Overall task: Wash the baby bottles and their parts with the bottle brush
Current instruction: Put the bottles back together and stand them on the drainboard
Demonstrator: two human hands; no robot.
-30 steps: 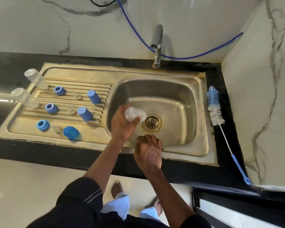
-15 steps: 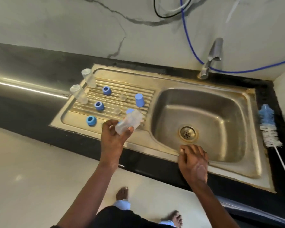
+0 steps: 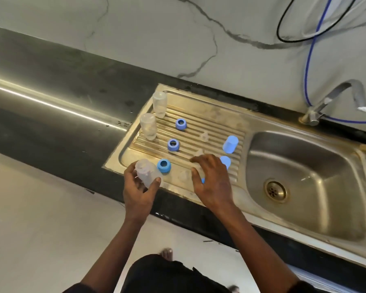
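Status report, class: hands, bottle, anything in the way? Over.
Left hand grips clear bottle. Right hand over drainboard parts, grip unclear. Blue ring close beside bottle.

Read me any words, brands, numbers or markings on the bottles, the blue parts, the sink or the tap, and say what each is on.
None can be read here.
On the clear bottle in the left hand: any markings too faint to read.
On the far standing bottle and near standing bottle: no legible print.
On the blue rings, blue caps, sink, tap: no lettering shows.
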